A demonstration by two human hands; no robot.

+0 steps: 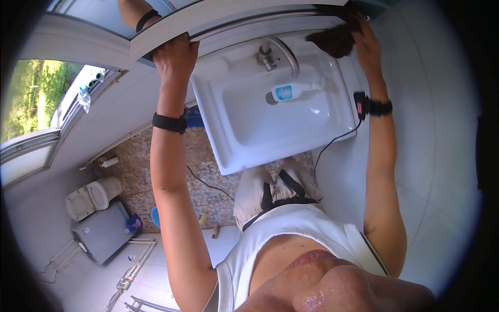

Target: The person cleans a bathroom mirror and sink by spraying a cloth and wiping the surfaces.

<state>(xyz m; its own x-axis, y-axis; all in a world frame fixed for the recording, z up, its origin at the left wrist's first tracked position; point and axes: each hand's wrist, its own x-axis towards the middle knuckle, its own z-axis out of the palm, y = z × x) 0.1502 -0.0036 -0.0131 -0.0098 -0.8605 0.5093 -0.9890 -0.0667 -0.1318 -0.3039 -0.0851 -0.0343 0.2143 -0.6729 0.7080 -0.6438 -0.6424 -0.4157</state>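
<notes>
My left hand [176,56] is up at the lower edge of a framed cabinet [163,33], at the left end of a metal rail [257,17]; its fingertips are hidden. At the rail's right end, my right hand [366,43] holds a dark brown cloth [337,41] that hangs down over the back right corner of a white ceramic washbasin [269,136]. A white plastic bottle with a blue label [292,92] lies on its side in the basin beside the drain [271,98]. Behind it stands a curved metal faucet [286,50].
A tiled wall [421,117] rises close on the right. An open window [39,97] is at the left. Further back are a toilet [87,198], a grey washing machine [103,232] and wall pipes [136,265]. A cable [331,142] trails from my right wrist strap.
</notes>
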